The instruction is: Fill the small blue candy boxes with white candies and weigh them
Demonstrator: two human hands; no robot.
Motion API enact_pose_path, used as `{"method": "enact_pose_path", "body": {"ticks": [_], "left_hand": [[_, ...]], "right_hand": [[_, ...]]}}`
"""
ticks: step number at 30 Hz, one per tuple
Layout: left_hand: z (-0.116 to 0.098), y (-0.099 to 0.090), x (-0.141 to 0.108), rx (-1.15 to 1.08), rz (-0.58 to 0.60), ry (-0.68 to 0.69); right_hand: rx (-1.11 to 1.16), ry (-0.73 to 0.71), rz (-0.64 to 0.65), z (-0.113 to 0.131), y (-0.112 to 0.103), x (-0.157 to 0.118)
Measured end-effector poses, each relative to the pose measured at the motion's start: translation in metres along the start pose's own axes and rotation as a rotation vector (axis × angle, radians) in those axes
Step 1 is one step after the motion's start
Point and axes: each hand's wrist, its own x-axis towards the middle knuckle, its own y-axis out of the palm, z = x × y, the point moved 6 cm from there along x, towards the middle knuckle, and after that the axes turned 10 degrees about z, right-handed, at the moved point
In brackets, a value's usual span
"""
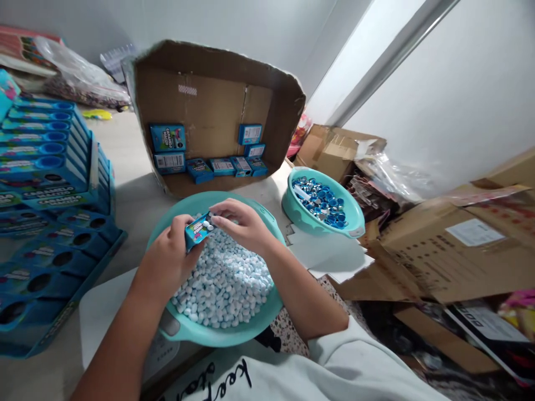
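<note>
A small blue candy box [196, 233] is tilted in my left hand [169, 259], whose fingers and thumb wrap round it. My right hand [238, 223] is at the box's right end, its fingers pinched together by a few white candies; what lies between the fingertips is too small to make out. Both hands are over a turquoise basin [246, 334] heaped with small white candies [225, 278].
Filled blue boxes lie in an open carton [209, 117] behind the basin. Stacks of blue boxes [45, 167] stand at left. A second basin [355, 214] with blue round pieces [321, 200] is at right, beside cardboard boxes [426, 250].
</note>
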Motion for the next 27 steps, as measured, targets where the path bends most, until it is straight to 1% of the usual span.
{"method": "enact_pose_path", "body": {"ticks": [2,5,8,11,13,16,19,21,25,27], "left_hand": [[0.002,0.001,0.000,0.003,-0.011,-0.014],[0.004,0.004,-0.001,0.009,-0.007,-0.013],[0.004,0.006,-0.001,0.009,0.020,0.001],[0.002,0.007,-0.001,0.030,0.058,0.024],[0.000,0.007,-0.001,0.037,0.068,0.051],[-0.002,0.006,-0.001,0.027,0.064,0.075],[-0.001,0.005,-0.001,0.029,0.050,0.048],[0.000,0.004,-0.001,0.031,0.044,0.034],[-0.003,0.002,0.001,0.028,0.042,0.043],[-0.003,0.003,0.002,0.033,0.035,0.037]], "right_hand": [[-0.058,-0.061,-0.004,0.002,0.002,0.000],[-0.110,-0.099,-0.036,0.002,0.002,0.001],[-0.162,-0.133,-0.039,0.004,0.002,0.000],[-0.158,-0.173,-0.055,0.008,0.001,-0.001],[-0.146,-0.176,-0.052,0.010,0.003,-0.002],[-0.134,-0.141,-0.034,0.012,0.006,-0.002],[-0.117,-0.125,-0.081,0.015,0.003,-0.003],[-0.124,-0.155,-0.078,0.019,0.002,-0.003],[-0.167,-0.254,-0.029,0.022,0.005,-0.003],[-0.174,-0.250,-0.045,0.019,0.004,-0.003]]}}
